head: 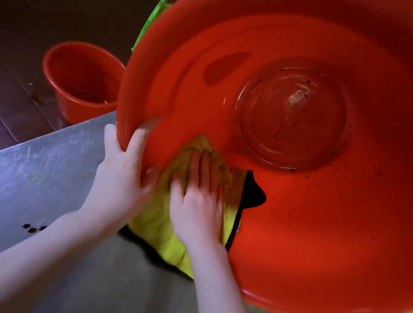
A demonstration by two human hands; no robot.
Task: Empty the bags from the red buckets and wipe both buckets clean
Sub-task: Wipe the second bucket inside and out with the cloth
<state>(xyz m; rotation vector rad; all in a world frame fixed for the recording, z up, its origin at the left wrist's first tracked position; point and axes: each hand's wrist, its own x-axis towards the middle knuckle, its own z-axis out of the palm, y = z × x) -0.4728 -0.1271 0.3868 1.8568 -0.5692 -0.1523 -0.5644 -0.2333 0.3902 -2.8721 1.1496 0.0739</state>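
A large red bucket [321, 221] lies tilted toward me on the steel table, its mouth filling most of the view. Dark specks and a pale scrap dot its round bottom. My left hand [121, 172] grips the bucket's near rim, thumb inside and fingers curled over the edge. My right hand [197, 201] presses a yellow cloth [161, 226] with flat fingers against the inner wall near the rim. The cloth has a dark edge and hangs out over the rim. A second, smaller red bucket [80, 77] stands upright on the floor at the left.
The steel table [29, 187] runs under my arms, with a few small dark bits [33, 228] on it near its left edge. Dark tiled floor [21, 32] lies beyond. Something bright green [151, 19] shows behind the big bucket's rim.
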